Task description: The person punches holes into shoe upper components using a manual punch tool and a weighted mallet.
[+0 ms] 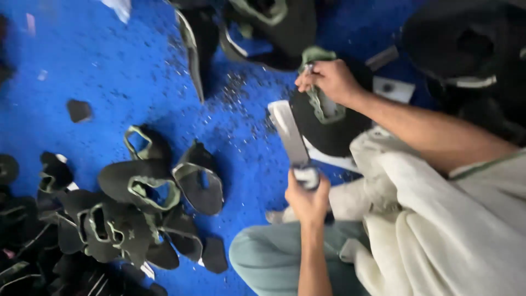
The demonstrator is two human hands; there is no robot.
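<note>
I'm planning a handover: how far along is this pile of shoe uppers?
Possibly done: the heap of green-trimmed uppers at the left. In hand: the right hand pinches the green edge of one black upper, the left hand grips a flat pale tool. Left: perhaps the dark uppers at the top; which heap is finished cannot be told.

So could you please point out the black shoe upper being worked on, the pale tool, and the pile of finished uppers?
black shoe upper (329,131): head view, on its dark outer fabric below the green-edged opening.
pale tool (289,131): head view, on the middle of its flat blade.
pile of uppers (137,189): head view, on the topmost upper.
</note>
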